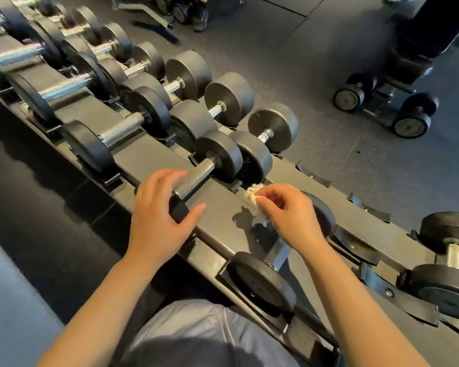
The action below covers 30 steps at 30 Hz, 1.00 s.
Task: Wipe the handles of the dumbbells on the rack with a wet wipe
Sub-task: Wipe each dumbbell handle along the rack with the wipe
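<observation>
A long black dumbbell rack [223, 223] runs diagonally across the view with two rows of black dumbbells. My left hand [159, 215] lies spread over the near head of one dumbbell, thumb on one side and fingers on the other. That dumbbell's knurled steel handle [194, 178] shows just beyond my fingers. To the right, my right hand [289, 215] pinches a crumpled white wet wipe [253, 194] a little above the rack's top rail. Under my right wrist sits another dumbbell [263, 282], its handle partly hidden.
Several more dumbbells [117, 128] line the rack to the left, and another one [453, 250] sits at the far right. A black bench on wheels [382, 102] stands on the grey floor beyond. A person's shoes [200, 19] show at the top.
</observation>
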Available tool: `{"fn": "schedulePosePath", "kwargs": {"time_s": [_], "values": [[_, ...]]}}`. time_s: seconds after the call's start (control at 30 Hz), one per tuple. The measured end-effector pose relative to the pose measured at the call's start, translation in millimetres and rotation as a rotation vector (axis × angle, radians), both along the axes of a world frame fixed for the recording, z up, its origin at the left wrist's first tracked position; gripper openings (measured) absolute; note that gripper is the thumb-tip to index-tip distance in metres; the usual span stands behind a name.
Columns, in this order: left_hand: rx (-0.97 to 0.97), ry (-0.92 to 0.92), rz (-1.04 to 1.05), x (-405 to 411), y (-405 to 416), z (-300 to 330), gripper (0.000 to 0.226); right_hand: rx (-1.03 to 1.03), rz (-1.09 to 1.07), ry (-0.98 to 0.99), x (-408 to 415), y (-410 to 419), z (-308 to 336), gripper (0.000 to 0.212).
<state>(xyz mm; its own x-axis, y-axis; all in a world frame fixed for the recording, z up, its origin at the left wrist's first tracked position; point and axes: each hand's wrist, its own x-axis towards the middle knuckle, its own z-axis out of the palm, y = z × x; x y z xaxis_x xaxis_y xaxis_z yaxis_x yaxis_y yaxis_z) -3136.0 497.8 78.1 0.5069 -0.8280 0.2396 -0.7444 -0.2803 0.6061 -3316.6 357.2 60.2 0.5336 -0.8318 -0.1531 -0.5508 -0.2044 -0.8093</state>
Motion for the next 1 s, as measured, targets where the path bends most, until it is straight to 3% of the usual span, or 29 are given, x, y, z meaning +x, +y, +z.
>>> {"fn": "schedulePosePath", "kwargs": {"time_s": [0.1, 0.17, 0.23, 0.4, 0.57, 0.67, 0.8, 1.0], "values": [[0.131, 0.051, 0.006, 42.5, 1.3, -10.6, 0.092, 0.024, 0.099, -0.018, 45.5, -7.1, 7.2, 0.011], [0.228, 0.11, -0.039, 68.5, 1.8, -18.5, 0.105, 0.145, 0.184, -0.05, 83.6, -8.0, 9.0, 0.011], [0.306, 0.152, -0.118, 87.8, -1.5, -23.6, 0.107, 0.227, 0.294, -0.026, 125.1, -1.7, 4.8, 0.011], [0.307, 0.171, -0.415, 111.3, -23.3, -32.2, 0.104, 0.094, 0.534, 0.119, 169.5, 8.2, -16.2, 0.011], [0.278, 0.46, -0.484, 123.3, -28.6, -39.0, 0.108, 0.378, 0.316, -0.098, 138.2, 22.2, -26.0, 0.015], [0.3, 0.497, -0.52, 126.0, -30.1, -41.0, 0.11, 0.466, 0.185, -0.106, 129.5, 32.3, -30.2, 0.023], [0.287, 0.478, -0.542, 127.9, -30.3, -40.8, 0.108, 0.457, 0.2, 0.024, 125.0, 32.4, -32.6, 0.018], [0.296, 0.489, -0.492, 125.1, -31.2, -39.9, 0.107, 0.216, 0.363, 0.048, 165.4, 18.8, -9.5, 0.008]]}}
